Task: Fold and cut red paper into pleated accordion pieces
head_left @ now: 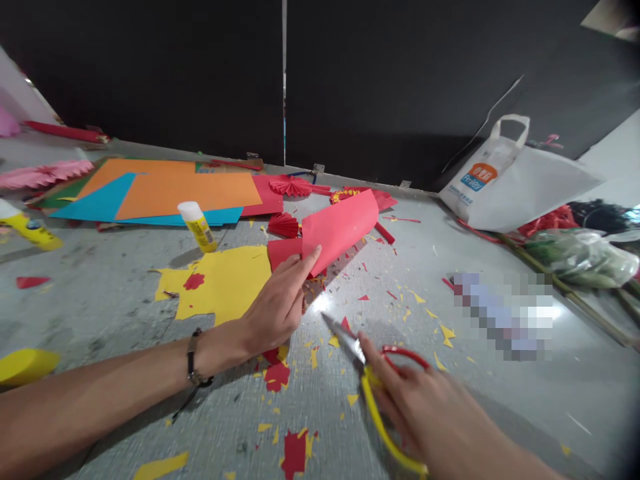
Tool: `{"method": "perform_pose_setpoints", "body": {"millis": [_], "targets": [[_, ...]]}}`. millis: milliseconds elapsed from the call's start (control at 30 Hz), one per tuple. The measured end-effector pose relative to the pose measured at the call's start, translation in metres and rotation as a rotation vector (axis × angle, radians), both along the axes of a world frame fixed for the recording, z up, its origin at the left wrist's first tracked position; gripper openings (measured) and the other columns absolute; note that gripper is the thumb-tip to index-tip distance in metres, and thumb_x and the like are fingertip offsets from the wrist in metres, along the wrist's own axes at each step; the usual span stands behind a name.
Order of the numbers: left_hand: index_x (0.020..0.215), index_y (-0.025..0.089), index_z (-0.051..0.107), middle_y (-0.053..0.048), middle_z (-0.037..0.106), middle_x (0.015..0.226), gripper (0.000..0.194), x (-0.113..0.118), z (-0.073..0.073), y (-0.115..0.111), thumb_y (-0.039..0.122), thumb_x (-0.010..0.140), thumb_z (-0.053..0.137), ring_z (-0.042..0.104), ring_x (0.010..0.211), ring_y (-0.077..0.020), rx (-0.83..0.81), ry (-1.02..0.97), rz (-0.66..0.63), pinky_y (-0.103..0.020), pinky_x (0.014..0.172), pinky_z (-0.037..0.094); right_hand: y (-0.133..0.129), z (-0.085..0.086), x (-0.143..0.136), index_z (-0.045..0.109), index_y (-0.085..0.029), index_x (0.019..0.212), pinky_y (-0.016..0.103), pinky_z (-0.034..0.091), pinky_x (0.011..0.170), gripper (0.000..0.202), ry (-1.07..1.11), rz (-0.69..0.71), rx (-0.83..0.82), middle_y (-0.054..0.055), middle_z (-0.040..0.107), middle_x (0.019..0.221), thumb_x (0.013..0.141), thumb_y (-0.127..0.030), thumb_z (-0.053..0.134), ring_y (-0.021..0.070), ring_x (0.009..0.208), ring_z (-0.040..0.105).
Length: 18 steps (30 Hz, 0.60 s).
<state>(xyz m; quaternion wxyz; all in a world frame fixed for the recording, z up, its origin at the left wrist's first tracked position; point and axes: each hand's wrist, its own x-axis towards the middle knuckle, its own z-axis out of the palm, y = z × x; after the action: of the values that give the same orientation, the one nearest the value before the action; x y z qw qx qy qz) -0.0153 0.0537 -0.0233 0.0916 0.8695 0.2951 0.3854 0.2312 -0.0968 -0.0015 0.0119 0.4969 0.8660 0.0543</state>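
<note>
Over a gray tabletop (415, 253), the left grip (279, 297) holds red paper (343, 230) while the right grip (425, 403) clasps scissors (369, 385).

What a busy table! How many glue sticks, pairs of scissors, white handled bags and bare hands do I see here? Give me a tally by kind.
Glue sticks: 2
Scissors: 1
White handled bag: 1
Bare hands: 2, left hand and right hand
Total: 6

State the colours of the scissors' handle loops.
One red loop, one yellow loop; see the head view.
</note>
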Motion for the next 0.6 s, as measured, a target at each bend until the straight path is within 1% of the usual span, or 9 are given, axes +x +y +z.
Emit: {"method": "perform_pose_setpoints", "body": {"millis": [67,100,167,200,300,333,433,533,600], "targets": [[0.169,0.023,0.022,-0.011,0.049,0.162,0.07,-0.0002,-0.0004,0.0001,0.005,0.102,0.035,0.05,0.148,-0.0279,-0.006,0.003,0.012,-0.052,0.126,0.043,0.0003,0.0002,-0.0001,0.044,-0.004,0.157,0.032,0.04,0.04,0.069,0.001,0.093,-0.065,0.005,0.079,0.081,0.089,-0.012,0.05,0.0183,0.052,0.071],[0.168,0.023,0.023,-0.011,0.049,0.162,0.07,-0.0002,-0.0007,0.0002,0.005,0.102,0.036,0.05,0.149,-0.028,-0.009,0.005,0.019,-0.052,0.126,0.044,0.0001,0.0002,0.0001,0.045,-0.004,0.156,0.033,0.038,0.039,0.071,-0.024,0.077,-0.047,0.004,0.078,0.078,0.086,-0.011,0.051,0.0189,0.048,0.069],[0.168,0.023,0.023,-0.011,0.049,0.163,0.069,-0.0003,-0.0012,0.0004,0.005,0.102,0.036,0.049,0.149,-0.0275,-0.012,0.004,0.023,-0.051,0.126,0.043,-0.0009,0.0001,0.001,0.045,-0.006,0.157,0.033,0.034,0.036,0.075,-0.066,-0.021,0.008,0.001,0.075,0.068,0.082,-0.009,0.051,0.0195,0.042,0.065],[0.168,0.023,0.023,-0.011,0.048,0.163,0.069,-0.0004,-0.0014,0.0005,0.005,0.102,0.035,0.049,0.149,-0.0269,-0.013,0.005,0.018,-0.051,0.127,0.042,-0.0016,0.0003,0.0013,0.045,-0.008,0.158,0.033,0.034,0.036,0.075,-0.062,-0.047,0.014,0.001,0.074,0.067,0.083,-0.009,0.051,0.0198,0.043,0.066],[0.168,0.023,0.023,-0.011,0.047,0.163,0.069,-0.0002,-0.0009,0.0001,0.004,0.102,0.035,0.049,0.15,-0.0261,-0.013,0.014,0.013,-0.05,0.127,0.042,-0.0033,0.0018,0.001,0.047,-0.008,0.156,0.031,0.041,0.041,0.066,-0.006,0.074,-0.105,0.004,0.079,0.078,0.09,-0.013,0.05,0.0194,0.053,0.072],[0.168,0.023,0.023,-0.011,0.048,0.163,0.068,-0.0001,-0.0007,-0.0001,0.005,0.103,0.035,0.049,0.15,-0.0261,-0.013,0.017,0.017,-0.05,0.127,0.042,-0.0033,0.0023,0.0006,0.05,-0.008,0.154,0.031,0.04,0.041,0.065,-0.011,0.068,-0.107,0.006,0.079,0.08,0.089,-0.013,0.051,0.0195,0.053,0.072],[0.168,0.023,0.023,-0.011,0.049,0.162,0.068,0.0003,-0.0002,-0.0004,0.005,0.104,0.035,0.05,0.149,-0.0257,-0.007,0.012,0.022,-0.049,0.127,0.042,-0.002,0.0031,-0.0013,0.054,-0.005,0.15,0.032,0.034,0.038,0.065,-0.042,-0.034,-0.031,0.004,0.077,0.072,0.086,-0.009,0.051,0.0183,0.043,0.066],[0.168,0.024,0.022,-0.011,0.048,0.163,0.07,0.0002,-0.0004,0.0,0.004,0.102,0.035,0.05,0.149,-0.0262,-0.004,0.009,0.014,-0.05,0.126,0.043,-0.0014,0.0028,-0.0031,0.051,-0.001,0.152,0.033,0.038,0.04,0.063,-0.011,0.074,-0.076,0.006,0.079,0.077,0.09,-0.011,0.048,0.0183,0.048,0.069],[0.168,0.024,0.023,-0.012,0.048,0.163,0.07,-0.0001,-0.0005,0.0001,0.005,0.102,0.036,0.049,0.149,-0.0272,-0.012,0.014,0.012,-0.051,0.126,0.042,-0.0017,0.0022,-0.0032,0.049,-0.002,0.153,0.034,0.037,0.039,0.063,-0.024,0.042,-0.031,0.005,0.077,0.072,0.091,-0.013,0.047,0.0201,0.046,0.069]]}}
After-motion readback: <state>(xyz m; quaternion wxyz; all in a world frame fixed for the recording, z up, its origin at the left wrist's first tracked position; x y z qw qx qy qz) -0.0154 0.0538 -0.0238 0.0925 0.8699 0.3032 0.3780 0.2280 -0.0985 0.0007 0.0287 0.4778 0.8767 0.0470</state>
